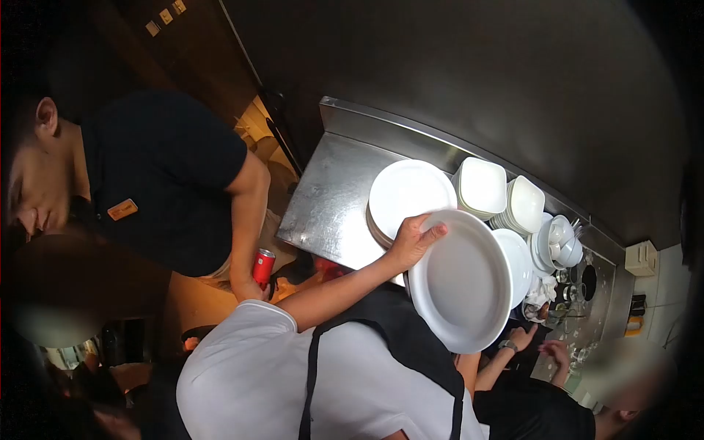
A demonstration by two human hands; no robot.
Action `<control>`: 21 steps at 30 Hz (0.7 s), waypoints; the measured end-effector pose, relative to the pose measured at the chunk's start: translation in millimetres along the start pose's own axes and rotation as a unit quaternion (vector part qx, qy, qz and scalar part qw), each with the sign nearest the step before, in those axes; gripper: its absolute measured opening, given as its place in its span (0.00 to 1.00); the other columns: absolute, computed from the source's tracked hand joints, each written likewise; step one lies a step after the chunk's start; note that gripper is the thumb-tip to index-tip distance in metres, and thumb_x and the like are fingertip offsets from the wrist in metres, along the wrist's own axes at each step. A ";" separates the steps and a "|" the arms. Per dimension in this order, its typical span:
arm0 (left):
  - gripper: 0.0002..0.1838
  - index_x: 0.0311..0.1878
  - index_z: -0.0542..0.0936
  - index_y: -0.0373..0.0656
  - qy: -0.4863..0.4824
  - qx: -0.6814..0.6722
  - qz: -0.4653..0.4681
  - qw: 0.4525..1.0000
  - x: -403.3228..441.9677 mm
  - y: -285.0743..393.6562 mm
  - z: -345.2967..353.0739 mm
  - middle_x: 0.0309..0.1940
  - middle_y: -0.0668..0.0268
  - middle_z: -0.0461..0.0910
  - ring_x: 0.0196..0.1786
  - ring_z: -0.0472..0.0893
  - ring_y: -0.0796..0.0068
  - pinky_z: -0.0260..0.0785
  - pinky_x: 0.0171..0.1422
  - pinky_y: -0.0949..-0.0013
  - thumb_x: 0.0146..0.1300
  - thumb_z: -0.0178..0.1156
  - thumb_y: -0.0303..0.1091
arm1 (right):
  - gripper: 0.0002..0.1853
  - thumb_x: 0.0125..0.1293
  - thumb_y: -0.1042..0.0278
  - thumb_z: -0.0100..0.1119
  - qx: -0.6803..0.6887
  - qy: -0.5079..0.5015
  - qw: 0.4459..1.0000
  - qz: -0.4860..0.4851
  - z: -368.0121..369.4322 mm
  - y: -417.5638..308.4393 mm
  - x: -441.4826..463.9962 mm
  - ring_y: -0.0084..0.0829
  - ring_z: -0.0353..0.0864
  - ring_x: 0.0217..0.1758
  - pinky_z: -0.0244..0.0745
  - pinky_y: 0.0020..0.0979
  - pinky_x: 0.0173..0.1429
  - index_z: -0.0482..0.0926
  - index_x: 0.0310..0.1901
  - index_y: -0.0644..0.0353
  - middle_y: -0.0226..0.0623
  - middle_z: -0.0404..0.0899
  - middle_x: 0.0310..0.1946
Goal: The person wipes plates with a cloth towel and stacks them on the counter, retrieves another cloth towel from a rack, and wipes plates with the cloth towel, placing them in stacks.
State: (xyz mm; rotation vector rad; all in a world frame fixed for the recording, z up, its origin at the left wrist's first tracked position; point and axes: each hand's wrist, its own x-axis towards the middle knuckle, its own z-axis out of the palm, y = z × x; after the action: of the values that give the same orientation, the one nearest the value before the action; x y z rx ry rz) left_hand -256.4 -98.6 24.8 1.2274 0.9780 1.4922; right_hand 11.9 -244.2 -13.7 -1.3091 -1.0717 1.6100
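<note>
A large white oval dish [462, 286] is tilted in front of my chest, its inside facing up. My left hand [415, 242] grips its rim, thumb over the edge and fingers mostly behind. What seems to be my right forearm [468, 365] comes up under the dish's lower edge; my right hand is hidden behind it. Beyond my left hand, a stack of round white plates [412, 194] stands on the steel counter [330, 198]. Another white plate [515, 264] shows just past the dish's far rim.
Stacks of square white bowls [482, 185] stand by the backsplash, beside a pile of bowls and spoons [561, 238]. Glasses and crumpled napkins [541, 292] lie farther right. At left a person [161, 183] holds a red can [263, 265]. At right another person's watch-wearing hand [519, 339] reaches in.
</note>
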 end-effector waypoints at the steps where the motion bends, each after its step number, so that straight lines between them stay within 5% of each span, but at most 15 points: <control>1: 0.36 0.58 0.80 0.36 -0.043 -0.014 -0.060 0.997 0.4 -4.0 -4.1 0.49 0.64 0.83 0.51 0.80 0.79 0.73 0.57 0.71 0.65 0.63 0.63 | 0.25 0.73 0.63 0.52 -0.002 0.006 1.000 0.004 -5.8 6.9 -2.4 0.33 0.73 0.66 0.64 0.34 0.72 0.69 0.68 0.66 0.42 0.74 0.66; 4: 0.31 0.53 0.82 0.36 0.016 -0.029 -0.024 0.999 10.5 -16.9 -5.6 0.36 0.67 0.85 0.42 0.83 0.79 0.77 0.50 0.71 0.66 0.65 0.59 | 0.26 0.74 0.62 0.52 -0.010 0.042 0.999 -0.002 -19.5 26.3 3.9 0.34 0.72 0.67 0.63 0.35 0.74 0.68 0.68 0.67 0.43 0.73 0.67; 6: 0.33 0.52 0.82 0.36 0.011 -0.056 -0.039 0.998 17.1 -12.0 -12.9 0.38 0.66 0.85 0.42 0.82 0.79 0.77 0.48 0.72 0.64 0.66 0.61 | 0.26 0.74 0.62 0.53 0.007 0.072 0.996 -0.048 -31.9 35.2 24.9 0.34 0.72 0.68 0.62 0.35 0.74 0.68 0.68 0.67 0.43 0.72 0.67; 10: 0.38 0.51 0.81 0.38 -0.101 0.044 -0.035 0.993 18.7 -29.3 -3.9 0.38 0.68 0.84 0.41 0.82 0.80 0.76 0.46 0.73 0.61 0.63 0.69 | 0.26 0.73 0.67 0.56 0.094 -0.025 0.947 -0.305 -6.6 -52.5 19.9 0.34 0.71 0.69 0.61 0.35 0.75 0.68 0.68 0.68 0.44 0.72 0.66; 14: 0.33 0.50 0.82 0.38 -0.217 -0.071 -0.092 0.969 31.9 -22.6 18.1 0.39 0.68 0.85 0.44 0.82 0.79 0.76 0.51 0.70 0.63 0.65 0.64 | 0.26 0.73 0.66 0.55 0.040 -0.068 0.985 -0.151 17.2 -60.3 77.1 0.34 0.72 0.68 0.63 0.35 0.74 0.68 0.68 0.68 0.44 0.73 0.66; 21: 0.31 0.50 0.84 0.39 -0.158 0.031 -0.028 0.987 43.1 -63.9 1.9 0.40 0.66 0.86 0.46 0.81 0.79 0.74 0.52 0.69 0.67 0.63 0.63 | 0.25 0.74 0.64 0.53 -0.062 -0.007 0.996 -0.070 -39.2 -25.5 55.4 0.35 0.73 0.67 0.66 0.35 0.71 0.69 0.68 0.68 0.44 0.74 0.65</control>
State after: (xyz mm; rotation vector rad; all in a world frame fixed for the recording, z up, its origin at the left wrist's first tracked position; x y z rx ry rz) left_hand -246.2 -41.3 -25.8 1.4180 0.8423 1.1854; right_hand 43.2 -178.8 -12.0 -1.2739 -1.2616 1.4714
